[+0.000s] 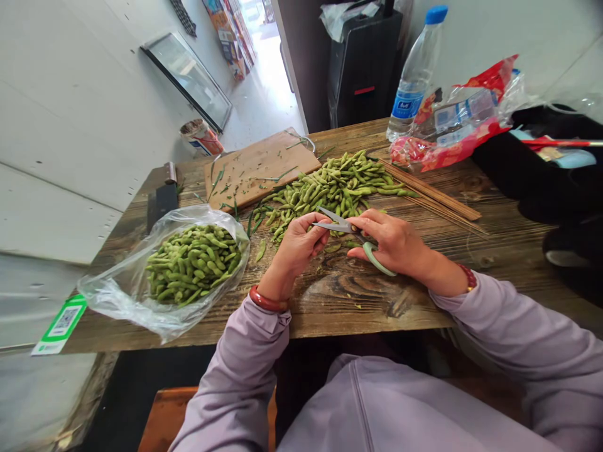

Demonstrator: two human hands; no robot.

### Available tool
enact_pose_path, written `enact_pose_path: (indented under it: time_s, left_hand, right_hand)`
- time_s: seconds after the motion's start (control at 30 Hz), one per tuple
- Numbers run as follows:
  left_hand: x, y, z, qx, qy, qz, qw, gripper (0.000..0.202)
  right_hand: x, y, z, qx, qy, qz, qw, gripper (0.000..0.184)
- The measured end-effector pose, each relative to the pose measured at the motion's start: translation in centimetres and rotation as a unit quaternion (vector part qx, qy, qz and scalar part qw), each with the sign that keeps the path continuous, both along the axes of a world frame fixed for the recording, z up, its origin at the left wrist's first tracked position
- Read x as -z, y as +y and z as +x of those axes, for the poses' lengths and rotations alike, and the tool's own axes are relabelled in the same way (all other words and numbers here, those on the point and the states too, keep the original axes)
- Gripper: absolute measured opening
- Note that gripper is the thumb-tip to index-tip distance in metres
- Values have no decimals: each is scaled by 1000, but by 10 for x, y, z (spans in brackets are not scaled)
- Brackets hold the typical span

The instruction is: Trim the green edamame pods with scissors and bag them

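My right hand [396, 242] grips a pair of scissors [340, 226] with pale green handles. Their blades are parted and point left, toward my left hand [298, 246]. The thumb and fingers of that hand are pinched together right at the blade tips; whatever is between them is too small or hidden to make out. Just beyond both hands lies a loose heap of green edamame pods [330, 185]. To the left, a clear plastic bag [125, 307] stands open with more edamame pods [193, 263] inside. A few single pods and scraps lie near my fingers.
A wooden cutting board [259, 166] with green scraps lies behind the heap, a dark cleaver [162, 204] left of it. Bamboo skewers [433, 191] lie at right. Farther back are a water bottle [414, 81], a red plastic package [456, 129] and black fabric items [527, 169].
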State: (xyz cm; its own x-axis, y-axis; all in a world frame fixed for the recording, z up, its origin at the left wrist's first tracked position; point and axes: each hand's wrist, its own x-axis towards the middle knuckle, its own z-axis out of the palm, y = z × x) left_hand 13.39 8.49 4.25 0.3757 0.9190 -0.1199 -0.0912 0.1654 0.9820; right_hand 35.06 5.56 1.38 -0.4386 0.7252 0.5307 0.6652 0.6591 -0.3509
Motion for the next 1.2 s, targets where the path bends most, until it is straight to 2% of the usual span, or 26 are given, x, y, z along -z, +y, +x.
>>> enact_pose_path:
  time_s: [0.13, 0.3, 0.5, 0.63, 0.8, 0.9, 1.0, 1.07, 1.13, 1.2]
  left_hand:
    - [-1, -1, 0, 9, 0, -10, 1000, 38]
    - [0, 0, -1, 25, -11, -32, 999, 35]
    - [-1, 1, 0, -7, -10, -45, 999, 31]
    - [-5, 10, -10, -88, -36, -34, 995, 29]
    - [-13, 26, -37, -198, -93, -50, 975, 25]
    - [-15, 31, -53, -239, -88, -26, 967, 18]
    - [-12, 33, -64, -256, -6, 30, 966, 13]
    - [-8, 33, -68, -247, 109, 95, 958, 10]
    - [-3, 35, -70, -217, 265, 171, 924, 10]
    - [1, 36, -69, -172, 415, 219, 866, 8]
  right_hand:
    - [-1, 0, 0, -13, 3, -4, 1000, 45]
    - [-2, -3, -1, 9, -15, -16, 1000, 37]
    - [0, -5, -1, 15, -32, -36, 999, 36]
    - [-2, -3, 1, 36, 6, -46, 998, 35]
    - [-2, -2, 3, 48, 32, -28, 998, 38]
    - [-1, -3, 4, 42, 24, -28, 998, 38]
    - [0, -3, 5, 44, 18, -26, 999, 39]
    - [0, -3, 5, 45, 15, -24, 999, 39]
    - [0, -2, 6, 45, 12, -22, 999, 38]
    - [1, -2, 6, 47, 10, -23, 999, 37]
